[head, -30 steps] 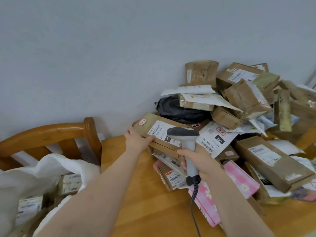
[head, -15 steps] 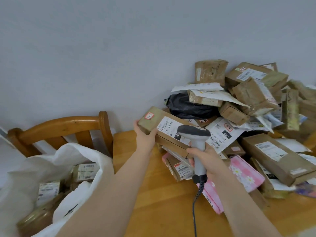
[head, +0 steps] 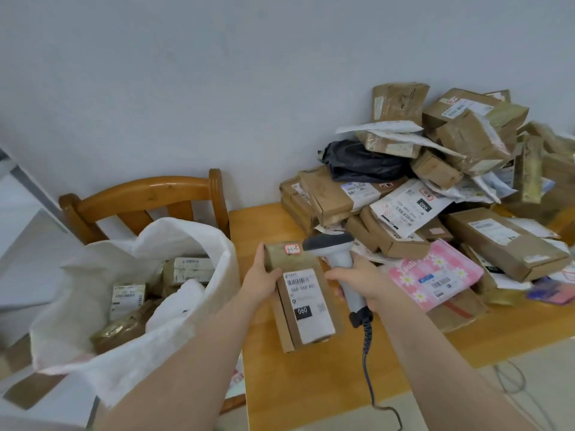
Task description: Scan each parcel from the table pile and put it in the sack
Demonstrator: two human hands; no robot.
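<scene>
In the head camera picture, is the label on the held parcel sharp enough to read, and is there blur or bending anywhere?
Head view: the held parcel shows a readable "060" on its label, smaller print smeared; the white sack and forearms look soft; the wide lens bends the table edge; light is even, with no strong glare.

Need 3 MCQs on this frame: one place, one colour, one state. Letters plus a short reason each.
1. Where is the white sack?
A. on the chair left of the table
B. on the pile
C. under the table

2. Colour of the flowered mailer?
A. green
B. pink
C. black

3. What is the left hand doing?
A. resting flat
B. holding the scanner
C. gripping the brown box

Answers:
1 A: it sits before the chair back.
2 B: pink with white flowers.
3 C: fingers wrap the box edge; the right hand holds the scanner.
</scene>
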